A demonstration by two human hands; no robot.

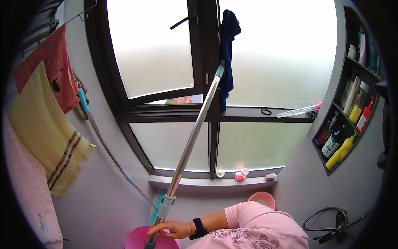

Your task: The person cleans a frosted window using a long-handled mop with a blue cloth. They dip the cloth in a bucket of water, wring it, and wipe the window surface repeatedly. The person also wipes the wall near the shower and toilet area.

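Observation:
My right hand (168, 229), wearing a dark wristband, is wrapped round the lower part of a long telescopic metal pole (195, 133). From there the pole slants up and to the right, toward the window. A dark blue cloth (229, 54) hangs at the pole's top end, against the upright window frame (204, 62) between the two upper panes. What fixes the cloth to the pole is hidden. Below my right hand is a pink bucket (134, 238), partly covered by the pole. My left hand is out of the picture.
At left, red (62, 70) and yellow towels (52, 133) hang beside a second pole (103, 139) leaning on the wall. Bottles fill a wall niche (344, 120) at right. The sill (199, 182) carries small containers; a pink basin (265, 199) sits below. The left upper window is ajar.

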